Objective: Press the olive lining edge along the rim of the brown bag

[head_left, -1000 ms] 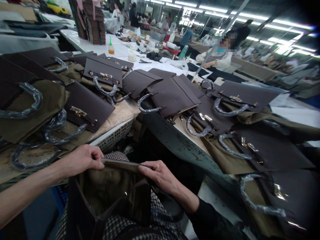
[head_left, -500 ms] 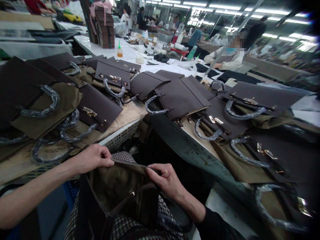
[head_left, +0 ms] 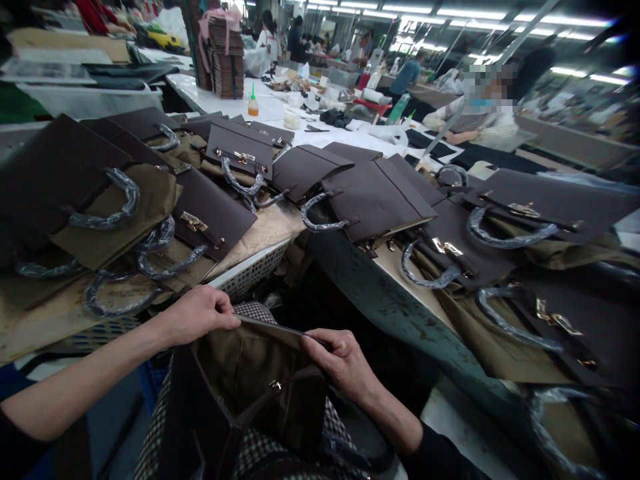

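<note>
A dark brown handbag (head_left: 195, 400) lies in my lap over checked cloth, its mouth spread so that the olive lining (head_left: 260, 357) shows. My left hand (head_left: 205, 313) pinches the bag's top edge at the left, thumb against fingers. Farther right along the same edge, my right hand (head_left: 340, 357) grips it between thumb and fingers. The rim runs fairly straight between the two hands. Inside the opening a small gold-coloured metal fitting (head_left: 275, 385) catches the light. The bag's lower part is dark and hard to make out.
Several similar brown handbags (head_left: 380, 193) with plastic-wrapped handles lie on the worktops ahead and at both sides. A perforated crate (head_left: 255, 270) sits below the left worktop's edge. A small bottle (head_left: 253, 105) stands behind. Across the table sits a person (head_left: 480, 123).
The whole view has shifted slightly, so everything appears farther right. Both hands keep their hold on the bag's edge, with no clear change in grip.
</note>
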Available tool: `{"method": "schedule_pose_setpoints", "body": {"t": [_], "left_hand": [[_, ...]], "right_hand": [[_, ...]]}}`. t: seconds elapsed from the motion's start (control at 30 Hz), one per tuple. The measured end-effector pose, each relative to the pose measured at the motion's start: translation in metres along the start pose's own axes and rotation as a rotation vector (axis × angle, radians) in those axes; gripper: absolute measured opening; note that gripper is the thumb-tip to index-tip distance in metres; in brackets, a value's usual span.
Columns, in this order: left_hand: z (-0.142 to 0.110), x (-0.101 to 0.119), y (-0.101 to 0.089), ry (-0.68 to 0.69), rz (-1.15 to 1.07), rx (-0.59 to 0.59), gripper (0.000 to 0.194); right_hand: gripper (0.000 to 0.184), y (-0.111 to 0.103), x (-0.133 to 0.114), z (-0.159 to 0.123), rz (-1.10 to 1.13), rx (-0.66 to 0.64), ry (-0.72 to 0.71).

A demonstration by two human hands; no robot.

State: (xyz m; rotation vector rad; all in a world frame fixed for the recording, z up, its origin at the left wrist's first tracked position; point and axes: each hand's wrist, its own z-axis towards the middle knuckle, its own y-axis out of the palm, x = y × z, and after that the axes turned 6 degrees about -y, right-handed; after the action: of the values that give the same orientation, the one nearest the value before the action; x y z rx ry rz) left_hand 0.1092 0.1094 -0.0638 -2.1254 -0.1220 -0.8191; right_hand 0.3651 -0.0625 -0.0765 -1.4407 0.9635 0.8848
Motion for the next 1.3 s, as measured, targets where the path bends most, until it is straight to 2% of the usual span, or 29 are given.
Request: {"method": "schedule_pose_setpoints", "body": {"t": [0.43,0.53,0.67,0.77,0.87,0.97,1.07,1.17,1.3], "left_hand": [[-0.004,0.009,0.001,0.008,-0.002,0.033,0.03],[-0.004,0.008,0.004,0.019,-0.015,0.045,0.031],[-0.002,0.003,0.008,0.026,-0.114,0.043,0.025],[0.0,0.0,0.007,0.008,-0.246,-0.08,0.027],[-0.001,0.0,0.005,0.03,-0.224,-0.168,0.024],[-0.005,0.002,0.001,0.054,-0.18,-0.157,0.024],[-0.009,0.003,-0.001,0.057,-0.167,-0.152,0.024],[-0.01,0.002,-0.002,0.057,-0.176,-0.161,0.025],[-0.009,0.001,-0.001,0.061,-0.189,-0.157,0.026]], "right_hand": [[0.042,-0.001,0.0,-0.004,0.025,-0.016,0.014],[0.041,-0.003,-0.003,-0.004,0.1,-0.047,0.045],[0.043,-0.011,-0.01,-0.004,0.272,-0.159,0.125],[0.045,-0.018,-0.015,0.001,0.355,-0.271,0.179],[0.042,-0.028,-0.019,0.012,0.368,-0.382,0.225],[0.039,-0.036,-0.021,0.025,0.339,-0.502,0.271],[0.043,-0.038,-0.021,0.04,0.326,-0.601,0.248],[0.048,-0.034,-0.019,0.053,0.37,-0.635,0.241],[0.044,-0.023,-0.02,0.066,0.406,-0.678,0.335]]}}
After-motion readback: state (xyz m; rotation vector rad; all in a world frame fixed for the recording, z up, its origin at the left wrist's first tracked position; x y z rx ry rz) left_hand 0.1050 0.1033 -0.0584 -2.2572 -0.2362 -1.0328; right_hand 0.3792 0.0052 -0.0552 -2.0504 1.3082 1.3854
